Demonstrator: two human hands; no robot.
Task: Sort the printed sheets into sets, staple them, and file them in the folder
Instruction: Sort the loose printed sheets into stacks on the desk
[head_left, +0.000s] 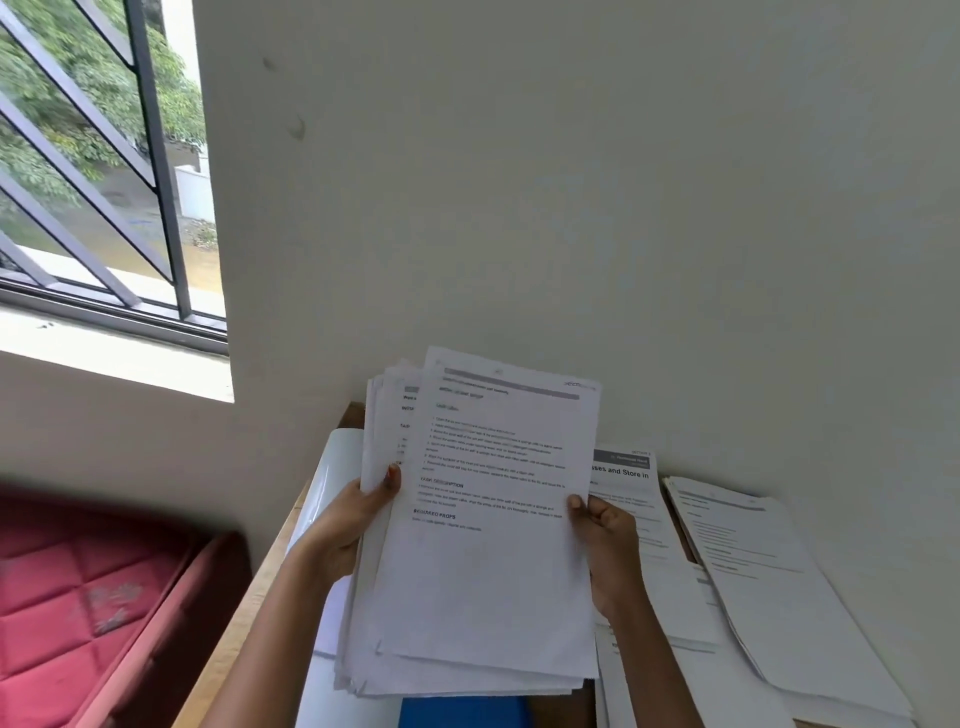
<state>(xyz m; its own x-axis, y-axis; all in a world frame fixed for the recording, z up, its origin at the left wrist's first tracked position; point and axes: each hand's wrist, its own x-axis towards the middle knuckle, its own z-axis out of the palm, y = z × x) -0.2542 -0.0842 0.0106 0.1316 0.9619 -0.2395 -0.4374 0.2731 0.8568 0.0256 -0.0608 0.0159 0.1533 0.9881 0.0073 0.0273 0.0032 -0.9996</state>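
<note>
A thick stack of printed sheets (483, 582) is held upright above the wooden table (244, 618). My left hand (348, 525) grips the stack's left edge, thumb on the front. My right hand (605, 545) pinches the right edge of the front sheet, thumb on its face. Two more piles of printed sheets lie on the table to the right: one (644, 530) just behind my right hand, another (769, 587) further right. A blue folder (462, 712) shows under the held stack at the bottom edge.
A white glossy sheet or cover (332, 483) lies on the table's left side under the stack. The wall rises right behind the table. A red quilted cushion (88, 603) sits low on the left, and a barred window (98, 171) is at upper left.
</note>
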